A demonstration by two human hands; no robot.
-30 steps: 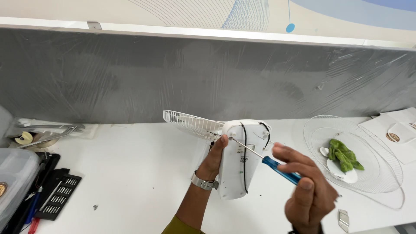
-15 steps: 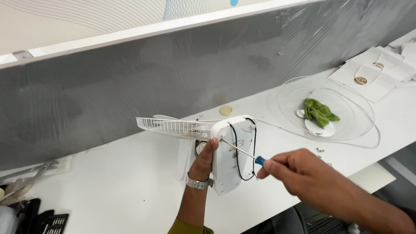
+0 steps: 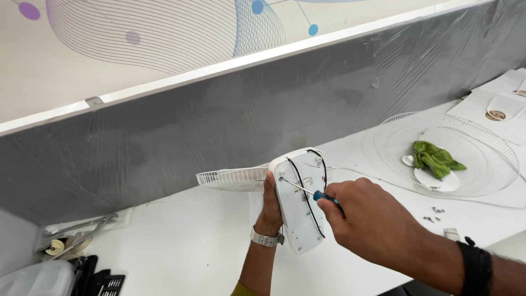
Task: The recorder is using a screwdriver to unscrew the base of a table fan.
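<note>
My left hand (image 3: 272, 201) grips the left edge of a white fan base (image 3: 301, 200), holding it upright with its underside toward me. A black cord runs across that underside. Behind the base, the fan's white wire grille (image 3: 233, 178) sticks out to the left. My right hand (image 3: 364, 219) holds a blue-handled screwdriver (image 3: 309, 192), whose thin metal tip rests on a screw near the upper left of the base. A silver watch sits on my left wrist and a black band on my right.
A loose round wire grille (image 3: 493, 164) lies flat at the right with a green cloth (image 3: 435, 156) on it. Small screws (image 3: 435, 214) lie near the table's front edge. Tools and a plastic box (image 3: 38, 277) sit at far left. A grey film-covered partition (image 3: 219, 118) backs the white table (image 3: 181, 241).
The view has swung; the fan base stays upright in my left hand. My right hand has moved in closer, keeping the screwdriver tip on the base's underside.
</note>
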